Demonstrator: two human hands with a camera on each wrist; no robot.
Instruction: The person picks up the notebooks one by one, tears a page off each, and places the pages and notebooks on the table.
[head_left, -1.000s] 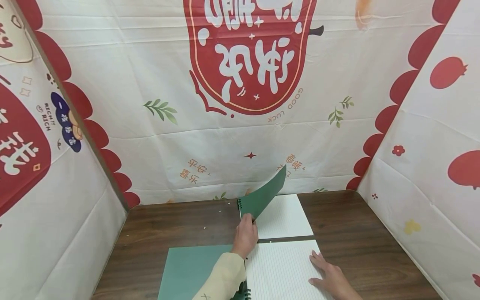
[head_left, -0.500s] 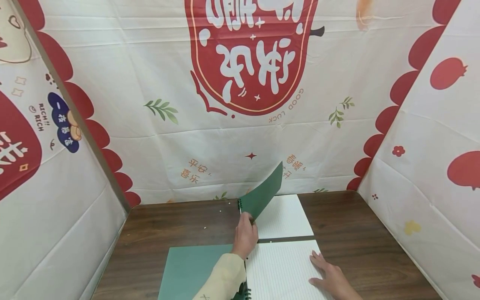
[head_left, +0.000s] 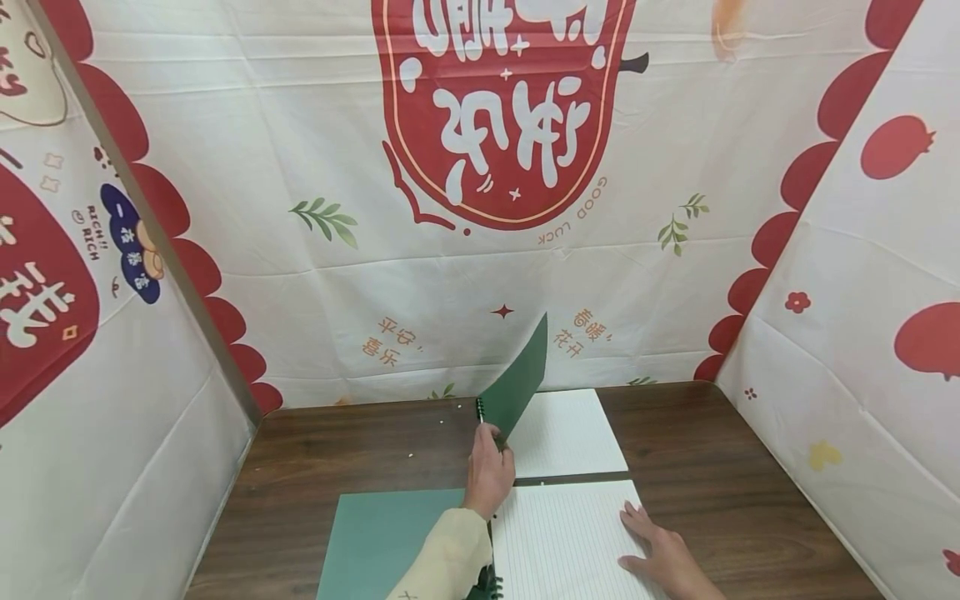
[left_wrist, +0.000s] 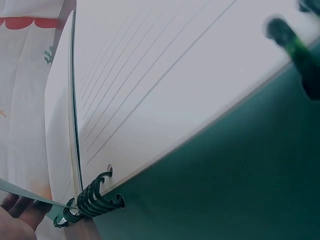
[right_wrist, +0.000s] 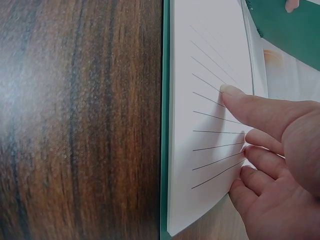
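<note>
Two green spiral notebooks lie one behind the other. The near one is laid open, with its green cover (head_left: 390, 533) flat on the left and a lined page (head_left: 558, 542) on the right. My right hand (head_left: 660, 557) rests on that page's right edge, fingers spread; the right wrist view has the thumb (right_wrist: 257, 107) on the ruled lines. At the far notebook, my left hand (head_left: 491, 479) pinches the raised green cover (head_left: 519, 379) by its near edge, close to the rings. Under this curved cover shows a white lined page (head_left: 573, 433). Dark green rings (left_wrist: 95, 197) appear in the left wrist view.
A dark wood table (head_left: 720, 467) carries both notebooks, and a narrow gap separates them. White printed cloth (head_left: 450, 292) hangs behind the table and on both sides. Several small white specks dot the wood left of the far notebook.
The far notebook's cover has swung up and to the left, baring more of the page beneath. My left hand has shifted very slightly with it; my right hand has stayed in place.
</note>
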